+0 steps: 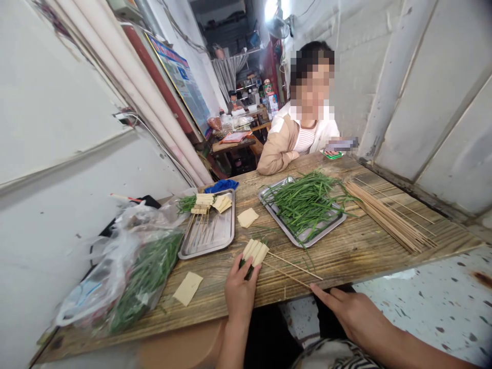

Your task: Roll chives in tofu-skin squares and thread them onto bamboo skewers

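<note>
My left hand [239, 293] rests on the wooden table [346, 256], fingers pressed on a row of tofu-skin rolls [255, 252] with green chives inside. Two bamboo skewers [294, 265] run out of the rolls to the right. My right hand [348, 310] lies at the table's near edge, its fingers pinching the end of the lower skewer. A loose square of tofu skin [188, 288] lies to the left of my left hand, and another tofu-skin square [248, 217] lies farther back.
A steel tray [215, 238] holds finished skewers. A second tray [334, 221] is piled with chives [307, 200]. A bundle of bare skewers [388, 218] lies at right. A plastic bag of chives [142, 271] sits at left. A person [298, 138] sits across the table.
</note>
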### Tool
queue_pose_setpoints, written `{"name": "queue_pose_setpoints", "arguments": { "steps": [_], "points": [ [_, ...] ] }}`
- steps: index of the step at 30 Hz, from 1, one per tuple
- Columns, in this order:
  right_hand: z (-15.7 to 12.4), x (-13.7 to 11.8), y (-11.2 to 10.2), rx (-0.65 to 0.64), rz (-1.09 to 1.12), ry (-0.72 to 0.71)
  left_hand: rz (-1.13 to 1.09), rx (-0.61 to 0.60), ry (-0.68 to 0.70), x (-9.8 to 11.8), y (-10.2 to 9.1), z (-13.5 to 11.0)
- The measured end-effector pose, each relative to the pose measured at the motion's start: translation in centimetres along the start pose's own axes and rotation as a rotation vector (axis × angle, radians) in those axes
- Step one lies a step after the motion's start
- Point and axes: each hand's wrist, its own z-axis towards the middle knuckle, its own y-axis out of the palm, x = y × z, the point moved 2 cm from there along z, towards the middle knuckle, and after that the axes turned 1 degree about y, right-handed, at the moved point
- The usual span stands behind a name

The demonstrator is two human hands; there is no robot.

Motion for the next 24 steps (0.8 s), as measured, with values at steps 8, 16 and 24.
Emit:
{"name": "queue_pose_setpoints", "arguments": {
  "steps": [8,16,24],
  "points": [
    [-0.19,0.14,-0.19,-0.004,0.009,0.002,-0.035,-0.009,-0.049,-0.24,0.09,-0.08],
    [-0.19,0.15,0.33,-0.027,0.008,0.002,-0.004,-0.005,-0.026,-0.37,0.16,-0.14],
    [-0.43,0.12,0.63,-0.034,-0.020,-0.003,-0.002,-0.011,-0.018,-0.36,0.10,-0.14]
  ]
}}
